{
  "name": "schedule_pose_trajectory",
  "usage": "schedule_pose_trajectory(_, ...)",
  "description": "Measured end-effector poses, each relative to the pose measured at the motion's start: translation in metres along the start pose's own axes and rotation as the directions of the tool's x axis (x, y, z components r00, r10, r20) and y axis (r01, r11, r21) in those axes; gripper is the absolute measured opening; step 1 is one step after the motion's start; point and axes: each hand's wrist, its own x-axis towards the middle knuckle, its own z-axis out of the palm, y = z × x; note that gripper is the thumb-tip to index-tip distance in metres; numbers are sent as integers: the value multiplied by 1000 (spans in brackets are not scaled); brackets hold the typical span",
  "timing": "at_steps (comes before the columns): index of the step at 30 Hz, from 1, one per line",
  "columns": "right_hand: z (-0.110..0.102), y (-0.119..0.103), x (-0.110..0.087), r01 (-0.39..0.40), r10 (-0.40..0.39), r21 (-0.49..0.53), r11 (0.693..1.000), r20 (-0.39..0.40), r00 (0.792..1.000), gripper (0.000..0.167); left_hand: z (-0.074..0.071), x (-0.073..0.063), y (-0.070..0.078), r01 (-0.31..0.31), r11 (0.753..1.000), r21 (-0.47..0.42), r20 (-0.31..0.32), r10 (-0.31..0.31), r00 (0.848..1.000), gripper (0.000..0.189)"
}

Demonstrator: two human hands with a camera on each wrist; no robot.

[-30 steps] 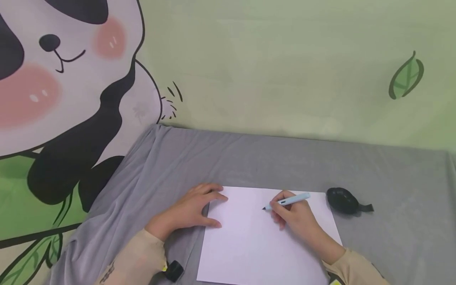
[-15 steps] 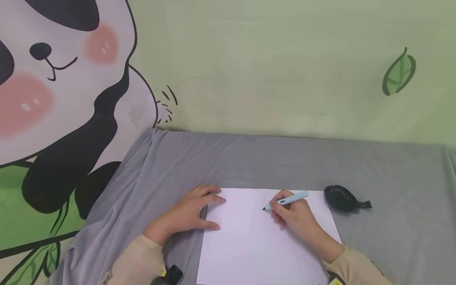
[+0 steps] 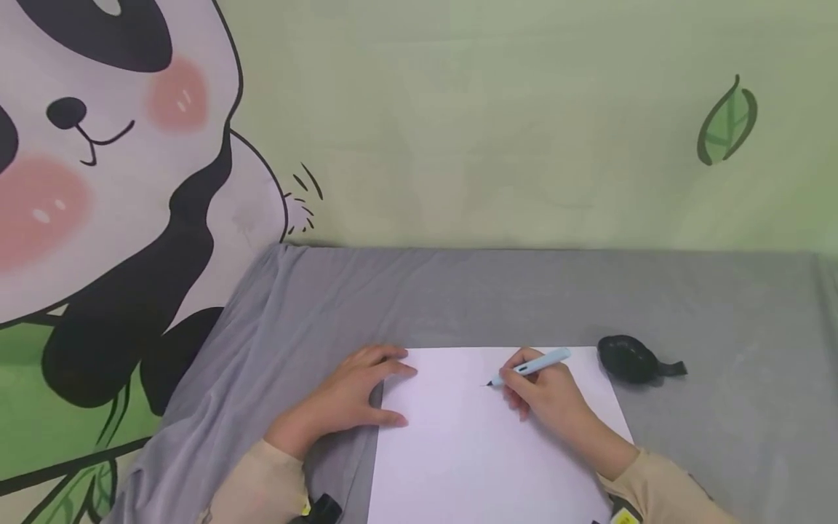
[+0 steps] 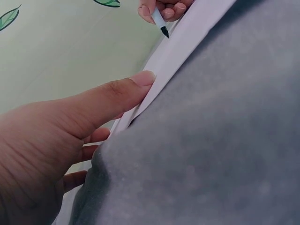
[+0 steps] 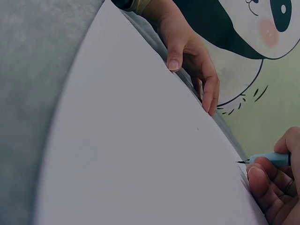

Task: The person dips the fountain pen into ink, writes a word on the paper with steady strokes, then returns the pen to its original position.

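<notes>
A sheet of white paper (image 3: 458, 466) lies on the grey cloth. My right hand (image 3: 543, 386) pinches a light blue pen (image 3: 542, 362) with a dark tip, and its lower fingers rest on the paper. In the right wrist view, the pen's tip (image 5: 242, 162) is close to the paper's surface; whether it touches, I cannot tell. A faint short mark (image 3: 483, 385) shows left of the tip. My left hand (image 3: 353, 389) rests at the paper's left edge, thumb and fingers spread; in the left wrist view its thumb (image 4: 126, 91) presses on that edge.
A black oval object (image 3: 627, 359) with a short tail lies at the paper's upper right corner. Grey cloth (image 3: 524, 291) covers the table up to a pale green wall (image 3: 491, 131). A panda picture (image 3: 131, 182) fills the left side. A dark wrist device (image 3: 324, 509) sits below the left sleeve.
The pen tip has shifted slightly to the right, and a faint short mark now shows to its left. The left hand stays on the paper's edge. The head view has turned and tilted slightly.
</notes>
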Motion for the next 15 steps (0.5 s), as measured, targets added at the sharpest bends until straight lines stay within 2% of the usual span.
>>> schedule_pose_trajectory(15, -1, 1, 0, 4, -4, 20, 1000, -9, 1000, 14, 0, 0, 1, 7, 1000, 7, 6, -7, 1000, 61)
